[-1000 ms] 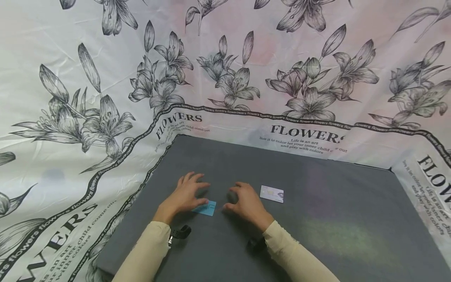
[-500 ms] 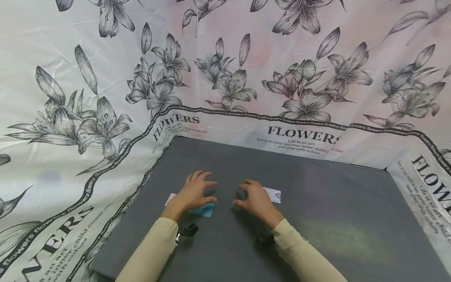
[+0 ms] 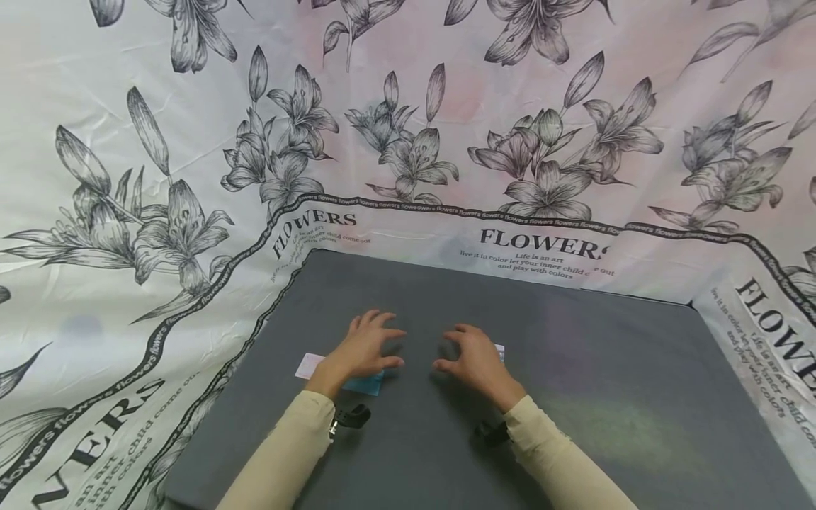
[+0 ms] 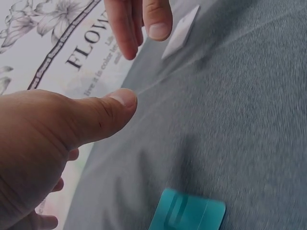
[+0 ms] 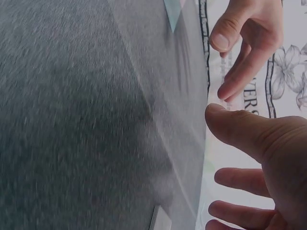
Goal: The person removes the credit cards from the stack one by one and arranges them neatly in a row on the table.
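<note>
Head view: the left hand [image 3: 363, 347] and the right hand [image 3: 478, 365] hover over the dark gray desk [image 3: 421, 453] in the lower middle of the frame, thumbs and fingertips turned toward each other with a gap between. Both have relaxed, spread fingers in a loose curve (neither grips anything), and each thumb stands apart from the rest.

On the desk lie 3 cards. A blue card [image 3: 368, 384] is below the left hand, partly hidden by it, left of the frame's middle. A pale pink card [image 3: 308, 365] shows farther left, beside that wrist. A white card [image 3: 500, 352] peeks out behind the right hand, mostly covered from this angle.

Left wrist view puts the blue card at the bottom edge; right wrist view catches its corner at the top.

2 cream sleeves [image 3: 280, 450] rise from the bottom of the head frame, a dark strap [image 3: 352, 416] hanging by each wrist. Flower-printed cloth [image 3: 414, 106] fills the upper part.
</note>
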### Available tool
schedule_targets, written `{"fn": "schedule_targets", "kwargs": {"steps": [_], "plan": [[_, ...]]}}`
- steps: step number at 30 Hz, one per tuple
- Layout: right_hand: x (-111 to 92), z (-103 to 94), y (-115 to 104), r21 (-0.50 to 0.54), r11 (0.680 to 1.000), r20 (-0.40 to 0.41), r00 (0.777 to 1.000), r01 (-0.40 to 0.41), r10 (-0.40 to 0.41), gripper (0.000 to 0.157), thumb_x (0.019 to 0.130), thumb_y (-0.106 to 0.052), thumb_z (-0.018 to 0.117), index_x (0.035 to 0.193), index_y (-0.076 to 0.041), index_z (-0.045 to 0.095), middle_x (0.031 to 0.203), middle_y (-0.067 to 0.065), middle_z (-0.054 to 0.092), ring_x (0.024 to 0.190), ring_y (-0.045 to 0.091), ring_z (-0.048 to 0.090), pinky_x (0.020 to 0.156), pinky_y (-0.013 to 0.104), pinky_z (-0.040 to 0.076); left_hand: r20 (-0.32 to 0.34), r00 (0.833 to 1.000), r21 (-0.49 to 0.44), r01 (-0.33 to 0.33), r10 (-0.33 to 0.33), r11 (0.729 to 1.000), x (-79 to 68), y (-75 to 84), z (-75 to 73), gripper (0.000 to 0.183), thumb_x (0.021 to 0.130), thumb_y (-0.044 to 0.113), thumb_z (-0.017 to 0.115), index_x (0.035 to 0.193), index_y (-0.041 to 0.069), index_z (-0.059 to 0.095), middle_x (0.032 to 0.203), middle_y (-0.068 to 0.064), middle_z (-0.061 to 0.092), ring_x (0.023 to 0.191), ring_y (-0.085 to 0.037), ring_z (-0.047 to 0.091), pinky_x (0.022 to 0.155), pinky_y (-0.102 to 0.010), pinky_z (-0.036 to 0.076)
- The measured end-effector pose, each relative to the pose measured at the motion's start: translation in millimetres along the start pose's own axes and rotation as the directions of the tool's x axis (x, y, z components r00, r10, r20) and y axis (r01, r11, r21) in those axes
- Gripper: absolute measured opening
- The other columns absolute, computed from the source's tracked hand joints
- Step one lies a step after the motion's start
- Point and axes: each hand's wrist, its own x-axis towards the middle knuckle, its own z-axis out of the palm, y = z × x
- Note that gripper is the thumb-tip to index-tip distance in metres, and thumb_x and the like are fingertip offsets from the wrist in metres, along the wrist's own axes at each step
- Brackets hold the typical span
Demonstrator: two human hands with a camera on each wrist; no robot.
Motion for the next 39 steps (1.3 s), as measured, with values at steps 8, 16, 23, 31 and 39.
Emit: {"fn": "schedule_targets", "kwargs": {"steps": [8, 16, 23, 31, 39], "plan": [[-7, -12.5, 15, -0.003, 1.0, -0.01, 1.0, -0.003, 0.003, 0.061, 0.088, -0.034, 0.094, 0.135, 0.0, 0.076, 0.147, 0.03, 0.065, 0.134, 0.05, 0.064, 0.109, 0.065, 0.054, -0.001, 1.0, 0.017, -0.028, 0.028, 0.999, 9.8, 11.2, 4.5, 0.057, 0.098, 0.044, 0.083, 0.148, 0.019, 0.071, 0.171, -0.014, 0.045, 0.161, -0.048, 0.032, 0.126, -0.076, 0.025], [-14, -19.0, 31, 0.015, 1.0, -0.02, 1.0, 0.002, -0.001, 0.058, 0.089, -0.03, 0.093, 0.133, 0.003, 0.075, 0.145, 0.034, 0.065, 0.132, 0.054, 0.064, 0.108, 0.067, 0.053, 0.0, 0.999, 0.029, -0.05, 0.05, 0.998, 20.5, 21.4, 8.7, 0.058, 0.098, 0.046, 0.083, 0.148, 0.02, 0.071, 0.171, -0.013, 0.046, 0.161, -0.045, 0.034, 0.126, -0.074, 0.027], [-19, -22.9, 43, 0.004, 1.0, -0.036, 0.999, -0.017, 0.017, 0.058, 0.086, -0.028, 0.095, 0.132, 0.002, 0.076, 0.142, 0.034, 0.067, 0.129, 0.054, 0.066, 0.105, 0.067, 0.054, 0.012, 0.999, 0.032, -0.053, 0.053, 0.998, 29.2, 30.5, 12.5, 0.058, 0.098, 0.046, 0.083, 0.149, 0.022, 0.071, 0.171, -0.012, 0.046, 0.161, -0.044, 0.034, 0.127, -0.073, 0.028], [-24, -29.9, 54, -0.015, 1.0, -0.068, 0.997, -0.027, 0.026, 0.055, 0.083, -0.026, 0.096, 0.126, 0.003, 0.078, 0.137, 0.034, 0.069, 0.126, 0.054, 0.068, 0.103, 0.067, 0.055, 0.024, 0.998, 0.047, -0.057, 0.056, 0.997, 41.7, 39.9, 17.9, 0.058, 0.099, 0.048, 0.082, 0.15, 0.023, 0.07, 0.172, -0.012, 0.044, 0.162, -0.044, 0.033, 0.127, -0.072, 0.029], [-28, -30.3, 65, -0.012, 0.999, -0.087, 0.995, -0.045, 0.044, 0.055, 0.079, -0.025, 0.098, 0.122, 0.004, 0.079, 0.132, 0.034, 0.071, 0.122, 0.052, 0.07, 0.101, 0.065, 0.056, 0.021, 0.998, 0.04, -0.064, 0.063, 0.997, 52.3, 50.5, 26.2, 0.058, 0.098, 0.049, 0.083, 0.149, 0.024, 0.071, 0.171, -0.011, 0.046, 0.161, -0.043, 0.035, 0.126, -0.072, 0.031]]}}
